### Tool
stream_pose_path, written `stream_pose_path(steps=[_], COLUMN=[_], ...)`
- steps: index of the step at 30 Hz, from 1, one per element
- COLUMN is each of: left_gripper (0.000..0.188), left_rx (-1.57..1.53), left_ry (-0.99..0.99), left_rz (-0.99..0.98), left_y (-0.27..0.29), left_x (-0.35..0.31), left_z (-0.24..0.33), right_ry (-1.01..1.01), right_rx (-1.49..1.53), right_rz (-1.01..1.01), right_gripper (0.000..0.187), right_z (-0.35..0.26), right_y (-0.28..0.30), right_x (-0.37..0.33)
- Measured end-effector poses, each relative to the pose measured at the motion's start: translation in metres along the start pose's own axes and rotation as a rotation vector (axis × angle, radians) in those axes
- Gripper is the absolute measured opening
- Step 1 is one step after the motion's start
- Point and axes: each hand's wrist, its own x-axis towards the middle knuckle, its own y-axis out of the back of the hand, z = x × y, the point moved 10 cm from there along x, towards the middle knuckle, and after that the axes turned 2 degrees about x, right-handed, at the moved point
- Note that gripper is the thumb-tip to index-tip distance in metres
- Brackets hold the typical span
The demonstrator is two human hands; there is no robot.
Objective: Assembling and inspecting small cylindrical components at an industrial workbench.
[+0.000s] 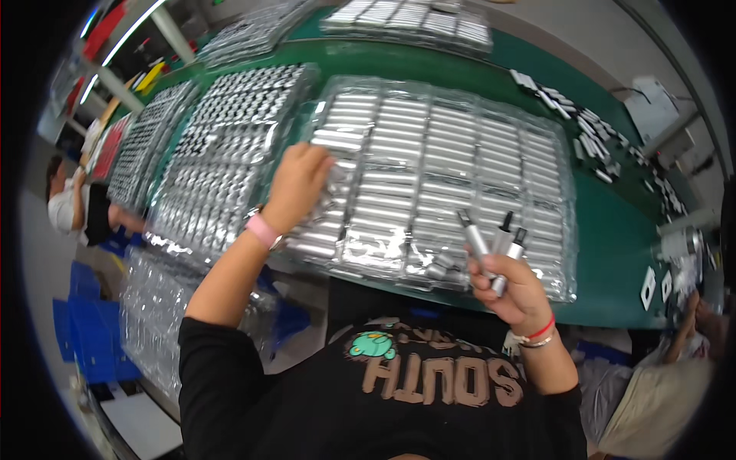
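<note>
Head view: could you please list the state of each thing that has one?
Left hand, curled over the middle tray's left side; grip unclear
Right hand, closed around silver tubes
Silver tubes, held at a slant
Middle tray, mostly filled
Left tray, mostly filled
Loose pieces, scattered on the green table
Pink wristband, worn

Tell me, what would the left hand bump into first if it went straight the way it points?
Probably the silver tubes in the clear plastic tray, just past the left hand; depth is unclear, so it might be touching some now.
</note>
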Motion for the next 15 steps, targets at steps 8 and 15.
stream_pose_path(steps=[8, 15], left_gripper=[0.006, 0.013], left_rx=[-0.668, -1.170], left_ry=[0.238, 0.486], left_rz=[-0.079, -0.207], left_y=[0.009, -0.034], left_x=[-0.010, -0.033], left_z=[0.077, 0.114], right_ry=[0.185, 1.256], right_rx=[-0.585, -1.502], right_rz=[0.157, 0.003], right_gripper=[0.035, 0.032], right_z=[-0.028, -0.058], right_y=[-0.014, -0.079], right_x=[-0.009, -0.061])
